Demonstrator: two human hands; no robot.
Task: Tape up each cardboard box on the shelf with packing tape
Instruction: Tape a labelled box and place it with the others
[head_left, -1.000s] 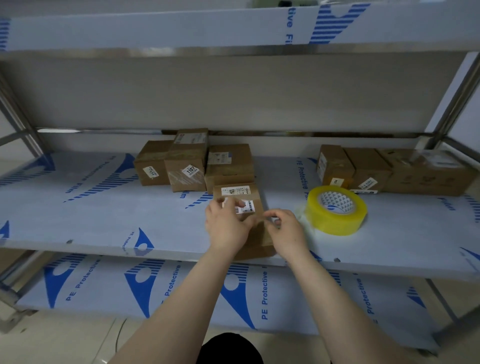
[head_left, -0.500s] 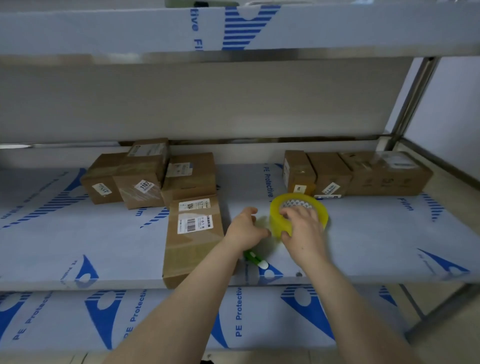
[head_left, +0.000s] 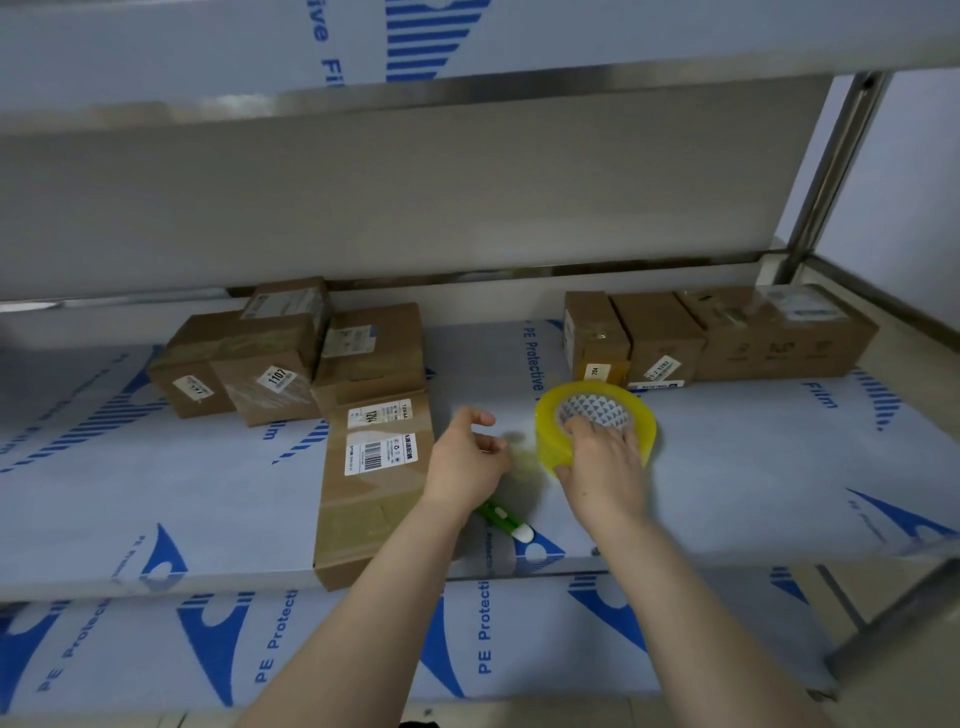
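Waiting on the shelf (head_left: 156, 493) are a box cluster (head_left: 270, 364) behind the long box (head_left: 374, 483) and a box row (head_left: 727, 338) well to its right, seals unclear. Right of it, the tape roll (head_left: 550, 436) sits gripped by the right hand (head_left: 602, 467); the left hand (head_left: 467, 467), loosely curled, holds nothing. Taping probably mostly remains.

**Tape roll gripped on the shelf**

The yellow tape roll (head_left: 550, 441) is gripped by the right hand (head_left: 602, 467), with fingers (head_left: 597, 434) hooked over its core. The left hand (head_left: 467, 462) is held just beside it, loosely curled, with nothing grasped. A long box (head_left: 374, 493) is laid on the shelf (head_left: 753, 467) to the left. A green tool (head_left: 501, 519), possibly a cutter, is partly covered by the left wrist.
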